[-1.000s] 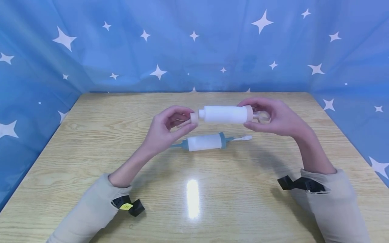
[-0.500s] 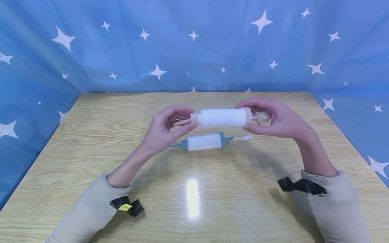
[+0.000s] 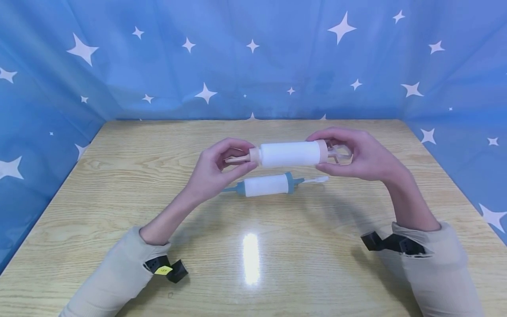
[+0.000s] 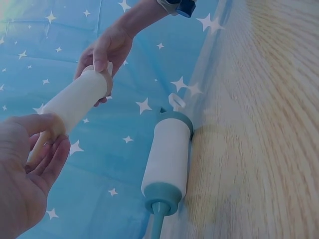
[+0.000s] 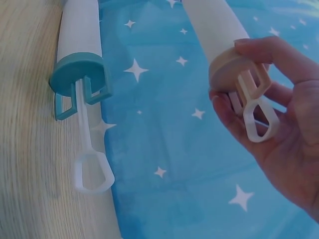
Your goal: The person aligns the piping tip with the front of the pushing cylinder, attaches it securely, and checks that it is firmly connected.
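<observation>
A white-barrelled syringe (image 3: 290, 154) with a beige collar is held level above the table. My right hand (image 3: 358, 154) grips its collar end, around the beige finger loops and the white ring-ended plunger (image 5: 261, 122). At the other end, my left hand (image 3: 223, 165) pinches a beige nozzle cap (image 3: 254, 156) between thumb and fingers. The cap sits against the barrel's end, its thin spout (image 3: 237, 159) pointing left into the palm. Whether it is threaded on cannot be seen. A second syringe (image 3: 266, 186), white with teal ends, lies on the table just below.
The wooden table (image 3: 119, 198) spreads beneath both arms, with a bright light reflection near its front middle. A blue curtain (image 3: 253, 57) with white stars hangs behind and at the sides. Black cameras (image 3: 177, 270) are strapped to both sleeves.
The barrel has shifted slightly left and down, closing the gap to the nozzle cap; its bare white neck no longer shows. My left hand has barely moved. The teal-ended syringe stays put.
</observation>
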The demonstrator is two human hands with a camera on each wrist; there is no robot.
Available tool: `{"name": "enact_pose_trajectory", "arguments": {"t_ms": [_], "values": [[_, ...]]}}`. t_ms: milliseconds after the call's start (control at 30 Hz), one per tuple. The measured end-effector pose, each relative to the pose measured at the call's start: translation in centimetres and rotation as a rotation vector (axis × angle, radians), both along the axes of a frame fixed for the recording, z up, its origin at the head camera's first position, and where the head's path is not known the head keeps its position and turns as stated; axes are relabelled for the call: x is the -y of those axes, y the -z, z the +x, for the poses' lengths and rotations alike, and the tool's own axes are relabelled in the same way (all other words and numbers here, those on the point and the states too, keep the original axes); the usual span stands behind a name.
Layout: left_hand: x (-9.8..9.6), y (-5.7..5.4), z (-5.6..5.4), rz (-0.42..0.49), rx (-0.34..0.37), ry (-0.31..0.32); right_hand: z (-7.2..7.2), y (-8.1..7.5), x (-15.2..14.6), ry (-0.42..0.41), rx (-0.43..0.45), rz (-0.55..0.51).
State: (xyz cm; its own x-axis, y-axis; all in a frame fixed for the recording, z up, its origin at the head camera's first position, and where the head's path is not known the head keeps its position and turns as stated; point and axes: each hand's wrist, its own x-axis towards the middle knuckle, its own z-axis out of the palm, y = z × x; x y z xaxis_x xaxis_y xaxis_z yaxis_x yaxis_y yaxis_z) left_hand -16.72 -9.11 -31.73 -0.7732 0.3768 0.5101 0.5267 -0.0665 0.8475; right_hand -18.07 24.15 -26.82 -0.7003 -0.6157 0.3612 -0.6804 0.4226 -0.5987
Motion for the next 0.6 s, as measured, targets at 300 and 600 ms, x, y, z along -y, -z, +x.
{"name": "enact_pose_trajectory", "arguments": {"t_ms": [300, 600], "values": [[0.05, 0.03, -0.1, 0.012, -0.012, -0.012, 0.12, -0.05, 0.19, 0.014, -0.001, 0.008], [-0.02, 0.04, 0.03, 0.005, 0.014, -0.031, 0.21, -0.16, 0.25, -0.013, -0.03, -0.016]]}}
